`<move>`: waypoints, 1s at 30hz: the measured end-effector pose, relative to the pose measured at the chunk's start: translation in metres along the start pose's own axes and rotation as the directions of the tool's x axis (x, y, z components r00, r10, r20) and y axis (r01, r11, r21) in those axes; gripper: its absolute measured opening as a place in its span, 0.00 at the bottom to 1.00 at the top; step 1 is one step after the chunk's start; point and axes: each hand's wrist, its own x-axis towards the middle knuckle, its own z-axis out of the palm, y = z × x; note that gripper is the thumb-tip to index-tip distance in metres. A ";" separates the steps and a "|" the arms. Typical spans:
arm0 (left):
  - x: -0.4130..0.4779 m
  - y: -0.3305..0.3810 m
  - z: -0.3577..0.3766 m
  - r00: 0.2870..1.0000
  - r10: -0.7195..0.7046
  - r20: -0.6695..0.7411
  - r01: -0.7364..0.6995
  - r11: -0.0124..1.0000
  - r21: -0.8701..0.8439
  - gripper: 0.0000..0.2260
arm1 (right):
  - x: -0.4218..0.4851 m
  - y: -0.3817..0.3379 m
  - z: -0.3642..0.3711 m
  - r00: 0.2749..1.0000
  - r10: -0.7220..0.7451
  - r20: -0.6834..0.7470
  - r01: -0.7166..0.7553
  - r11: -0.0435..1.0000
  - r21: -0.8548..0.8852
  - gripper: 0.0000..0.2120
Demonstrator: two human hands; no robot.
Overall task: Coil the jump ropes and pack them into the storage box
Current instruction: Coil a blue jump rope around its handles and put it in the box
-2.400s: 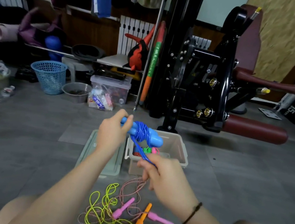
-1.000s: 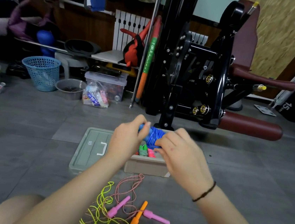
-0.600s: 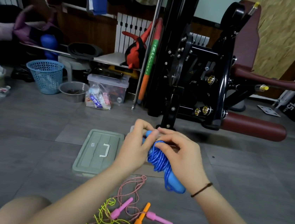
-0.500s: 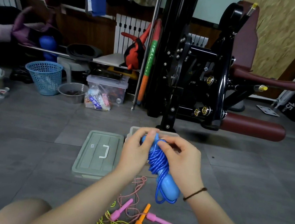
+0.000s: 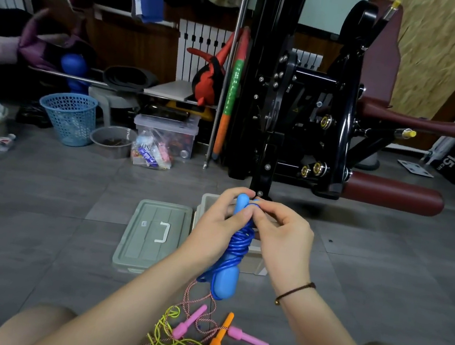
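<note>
**Blue jump rope held over the storage box**

We see the blue jump rope (image 5: 236, 244) held upright in the air by both hands, straight above the beige storage box (image 5: 254, 260), which stands on the grey tiled floor (image 5: 46, 208). Its cord is wound in loops around the two blue handles. One handle pokes up between the fingertips, and the other hangs below the hands with a loop of cord round it.

The left hand (image 5: 215, 227) grips the upper part of the bundle, fingers curled round it and the thumb pressed against the handle. The right hand (image 5: 284, 232) pinches the cord near the top of the coil between thumb and forefinger, with the other fingers loosely bent. A dark bracelet (image 5: 295, 292) circles the right wrist.

Just left of the box, the grey-green lid (image 5: 154, 235) lies flat with its white handle facing up. Nearer to us on the floor, a pink-handled jump rope (image 5: 248, 338) and an orange-handled one (image 5: 220, 333) lie tangled and uncoiled, the yellow-green cord (image 5: 162, 335) crossing the pink-and-white twisted one.

Behind the box stands a black exercise machine (image 5: 298, 109) with maroon pads. A blue mesh basket (image 5: 69, 117) sits well off to the left.
</note>
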 end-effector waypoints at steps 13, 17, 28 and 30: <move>0.004 -0.008 0.008 0.942 0.275 -0.191 -0.184 0.903 0.389 0.06 | 0.007 -0.015 0.009 1.000 0.003 -0.005 -0.002 0.996 0.092 0.05; 0.011 -0.010 0.006 0.940 0.260 -0.222 -0.177 0.925 0.335 0.06 | 0.015 -0.019 0.007 0.974 0.177 0.139 -0.218 0.890 0.400 0.05; 0.017 -0.022 0.019 0.870 0.219 -0.442 -0.101 0.956 0.274 0.08 | 0.012 -0.003 0.033 0.904 0.412 0.112 -0.385 0.675 0.629 0.26; 0.022 -0.022 0.016 0.853 0.232 -0.468 -0.099 0.951 0.292 0.08 | 0.017 -0.001 0.036 0.920 0.380 0.095 -0.357 0.716 0.599 0.26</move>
